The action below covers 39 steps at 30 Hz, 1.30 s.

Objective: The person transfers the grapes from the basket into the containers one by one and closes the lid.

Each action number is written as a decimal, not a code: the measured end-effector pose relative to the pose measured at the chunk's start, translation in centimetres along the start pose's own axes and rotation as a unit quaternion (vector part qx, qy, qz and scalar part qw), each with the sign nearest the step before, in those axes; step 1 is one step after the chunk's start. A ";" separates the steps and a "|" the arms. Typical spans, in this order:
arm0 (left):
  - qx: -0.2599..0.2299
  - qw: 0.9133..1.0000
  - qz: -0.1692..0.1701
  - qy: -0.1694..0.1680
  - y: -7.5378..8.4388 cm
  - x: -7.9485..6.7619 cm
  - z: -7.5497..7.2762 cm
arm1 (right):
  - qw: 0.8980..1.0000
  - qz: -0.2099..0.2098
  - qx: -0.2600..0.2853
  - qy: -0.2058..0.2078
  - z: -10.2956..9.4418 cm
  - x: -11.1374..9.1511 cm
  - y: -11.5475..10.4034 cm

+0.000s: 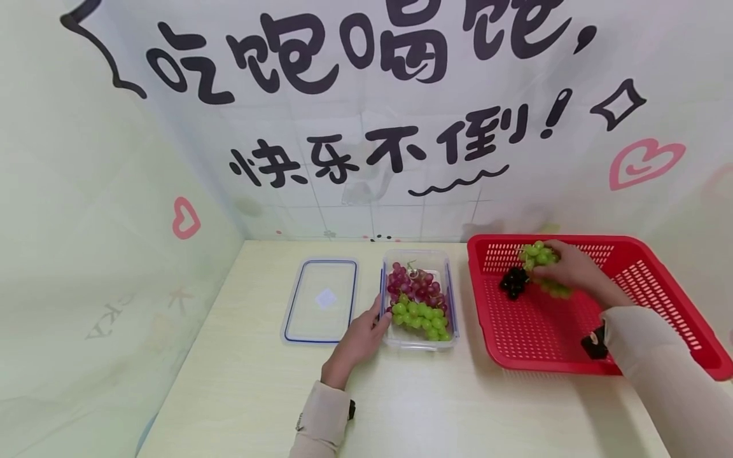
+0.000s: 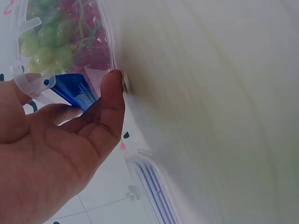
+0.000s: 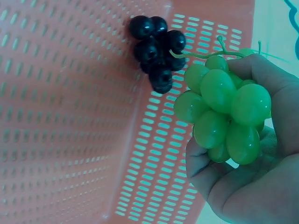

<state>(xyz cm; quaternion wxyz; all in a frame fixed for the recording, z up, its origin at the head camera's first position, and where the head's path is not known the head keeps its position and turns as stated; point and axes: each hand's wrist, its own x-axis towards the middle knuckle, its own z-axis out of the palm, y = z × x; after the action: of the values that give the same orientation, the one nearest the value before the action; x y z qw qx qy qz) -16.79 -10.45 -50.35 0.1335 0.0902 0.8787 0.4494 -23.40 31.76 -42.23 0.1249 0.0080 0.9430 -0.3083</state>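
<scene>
My right hand (image 1: 561, 264) grips a bunch of green grapes (image 3: 224, 107) over the red basket (image 1: 498, 337), with thumb and fingers curled round it. Black grapes (image 3: 156, 51) lie in the basket just beside that bunch. More green grapes (image 1: 555, 289) show below the hand in the head view. My left hand (image 1: 361, 337) holds the left wall of a clear plastic container (image 1: 412, 347), its fingers at the blue latch (image 2: 74, 89). Inside the container are red grapes (image 1: 420, 285) and, in front of them, a bunch of green grapes (image 1: 422, 318).
A clear lid (image 1: 321, 302) with a blue seal lies flat on the pale table (image 1: 246, 381), left of the container. Behind the table hangs a white printed cloth (image 1: 321, 127). The basket's raised rim stands to the container's right.
</scene>
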 end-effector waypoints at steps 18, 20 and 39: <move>0.005 1.000 -0.002 0.003 0.3 0.0 -0.1 | 1.000 -0.025 -0.006 0.002 -0.5 -0.5 -3.7; 0.005 1.000 -0.002 0.003 0.2 0.0 -0.1 | 1.000 -0.028 -0.010 0.002 -0.4 -0.5 -4.1; 0.010 1.000 -0.006 0.003 0.2 -0.1 0.1 | 0.998 -0.061 -0.005 0.006 0.8 0.0 -7.7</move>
<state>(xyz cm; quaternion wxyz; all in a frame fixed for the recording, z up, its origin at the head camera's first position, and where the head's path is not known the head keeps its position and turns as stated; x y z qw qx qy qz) -16.66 -10.32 -50.22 0.1328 0.0854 0.8842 0.4396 -23.88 25.09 -38.42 0.0999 -0.0480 0.9441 -0.3104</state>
